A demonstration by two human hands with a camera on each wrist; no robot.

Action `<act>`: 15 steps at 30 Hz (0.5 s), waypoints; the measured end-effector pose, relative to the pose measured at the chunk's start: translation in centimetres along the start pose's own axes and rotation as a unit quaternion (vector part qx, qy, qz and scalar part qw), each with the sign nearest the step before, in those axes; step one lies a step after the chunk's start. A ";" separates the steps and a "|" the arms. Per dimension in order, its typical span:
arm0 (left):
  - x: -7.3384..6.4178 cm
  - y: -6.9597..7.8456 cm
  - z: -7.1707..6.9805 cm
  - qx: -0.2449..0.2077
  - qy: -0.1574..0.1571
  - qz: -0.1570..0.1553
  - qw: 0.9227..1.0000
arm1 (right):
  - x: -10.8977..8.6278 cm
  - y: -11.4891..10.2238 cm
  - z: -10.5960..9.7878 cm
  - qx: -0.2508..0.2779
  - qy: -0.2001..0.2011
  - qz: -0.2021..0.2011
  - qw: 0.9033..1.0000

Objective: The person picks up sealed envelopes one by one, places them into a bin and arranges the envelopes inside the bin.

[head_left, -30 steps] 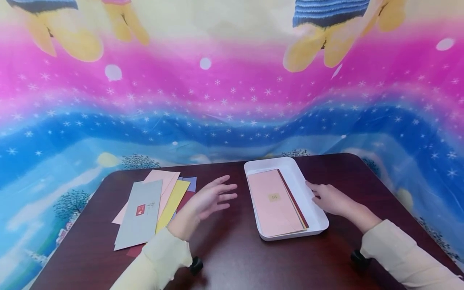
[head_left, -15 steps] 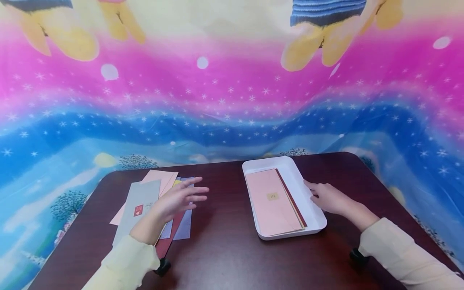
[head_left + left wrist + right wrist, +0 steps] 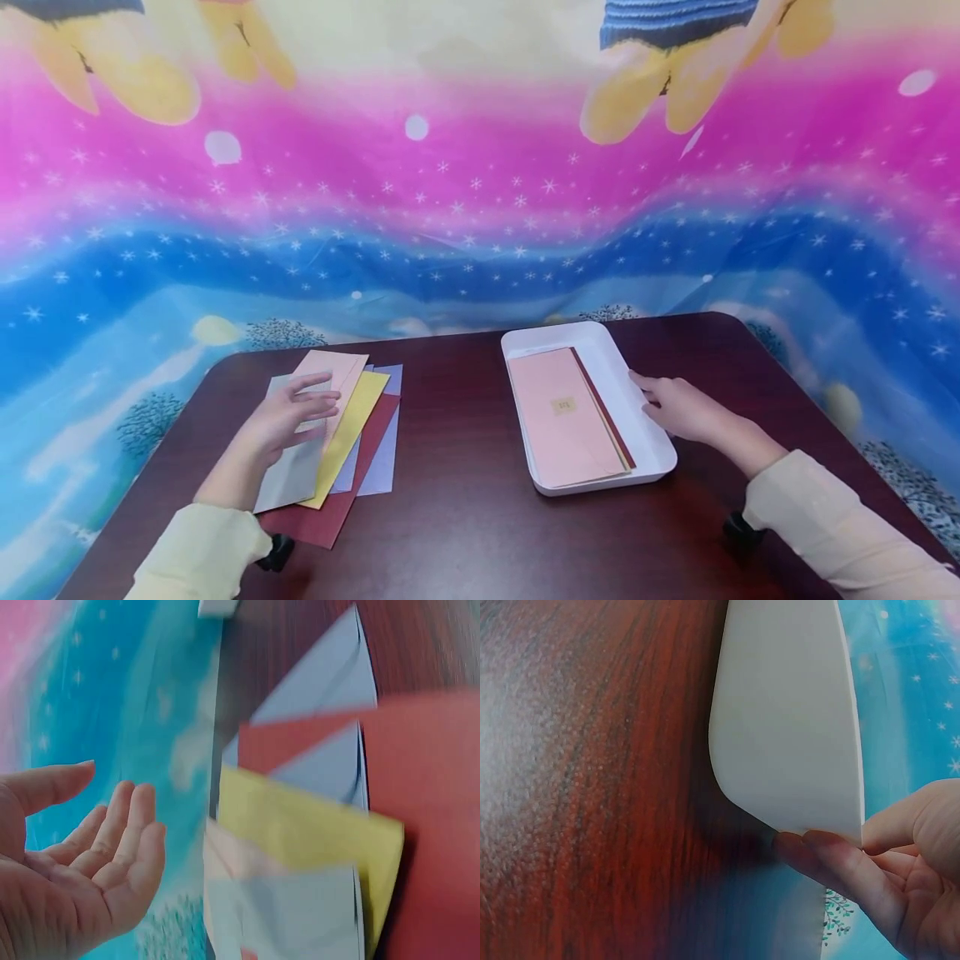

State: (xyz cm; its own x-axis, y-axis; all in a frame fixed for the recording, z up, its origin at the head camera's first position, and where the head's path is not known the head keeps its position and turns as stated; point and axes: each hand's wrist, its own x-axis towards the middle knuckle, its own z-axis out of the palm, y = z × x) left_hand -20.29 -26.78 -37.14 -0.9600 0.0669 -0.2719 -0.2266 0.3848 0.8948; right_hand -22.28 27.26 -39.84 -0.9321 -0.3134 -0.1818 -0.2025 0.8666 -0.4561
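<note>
Envelopes (image 3: 349, 440) — below the left fingers (image 3: 313, 410)

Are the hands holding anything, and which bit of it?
The right hand pinches the white tray by the edge of its right side. The left hand holds nothing; it is over the envelopes.

Envelope pile (image 3: 341, 446) at left on table (image 3: 465, 533), tray (image 3: 603, 367) to its right (envelope stack (image 3: 558, 437) inside, left side), backdrop (image 3: 465, 200) behind.
</note>
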 end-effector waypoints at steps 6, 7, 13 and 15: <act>0.2 -1.4 -1.9 0.024 0.048 -0.034 0.998 | -0.2 -0.1 -0.2 0.003 0.000 -0.002 1.000; 0.3 -1.6 -2.1 0.030 0.050 -0.035 0.998 | -0.2 -0.1 -0.2 0.005 -0.001 -0.001 1.000; 0.5 -2.8 -3.3 0.139 0.087 -0.039 0.986 | -0.3 -0.1 -0.1 0.012 0.001 -0.005 1.000; 0.5 -3.1 -3.9 0.194 0.092 -0.049 0.976 | -0.2 -0.2 -0.1 0.010 0.001 -0.007 1.000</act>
State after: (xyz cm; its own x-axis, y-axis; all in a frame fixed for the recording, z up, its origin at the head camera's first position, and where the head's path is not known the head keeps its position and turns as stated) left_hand -20.73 -31.52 -38.72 -0.9585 -0.1401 -0.2483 -0.2730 0.7024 0.6574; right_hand -22.05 27.22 -39.61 -0.9298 -0.3247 -0.1731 -0.2096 0.8540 -0.4761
